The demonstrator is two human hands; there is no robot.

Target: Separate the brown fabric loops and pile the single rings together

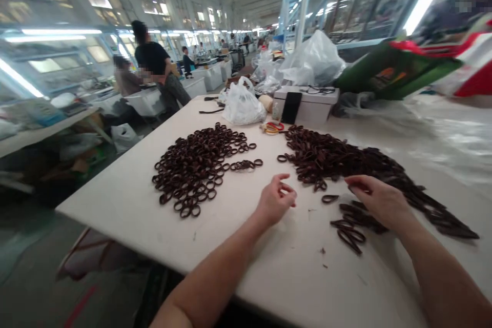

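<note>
My left hand (277,199) is just above the middle of the table, its fingers loosely curled and apart, with nothing visible in them. To its left lies a heap of round dark brown rings (200,164), with a short row of rings (244,165) reaching toward the hand. My right hand (378,201) hovers at the front edge of a pile of flattened dark brown loops (346,159). Its thumb and forefinger point left with a small gap, and I see no loop between them. Several loose loops (350,236) lie below that hand, and a single loop (329,199) lies between my hands.
Scissors (272,127) with red and yellow handles lie at the back of the white table (126,215). Behind are a white plastic bag (244,102), a box (317,105) with a black phone (291,107) against it, and a green bag (395,69). A person in black (154,59) stands beyond the table.
</note>
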